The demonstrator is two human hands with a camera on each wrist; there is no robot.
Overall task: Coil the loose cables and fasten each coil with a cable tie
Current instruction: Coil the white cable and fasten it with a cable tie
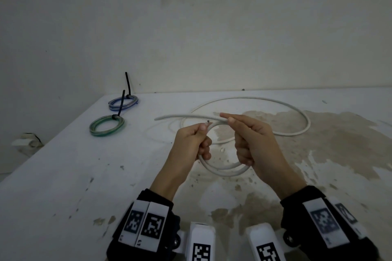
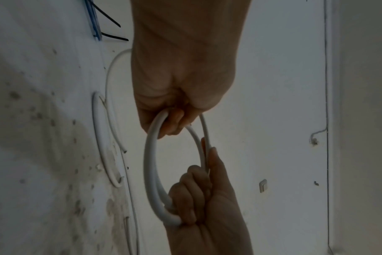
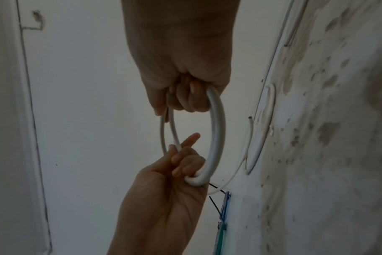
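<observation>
Stained white table (image 1: 63, 176), bare wall (image 1: 191, 27); hands coiling white cable (image 1: 224, 170).

The right hand (image 3: 181, 69) came in from the top, its fingers curled round the upper end of a white cable (image 3: 217, 131) loop. The left hand (image 3: 164, 195) reached up from below and gripped the loop's lower end, forefinger extended. At the lower right, a blue coil (image 3: 225, 205) and a green coil (image 3: 219, 241) lay edge-on on the stained table (image 3: 316, 155), with black ties (image 3: 215, 206) sticking out.
</observation>
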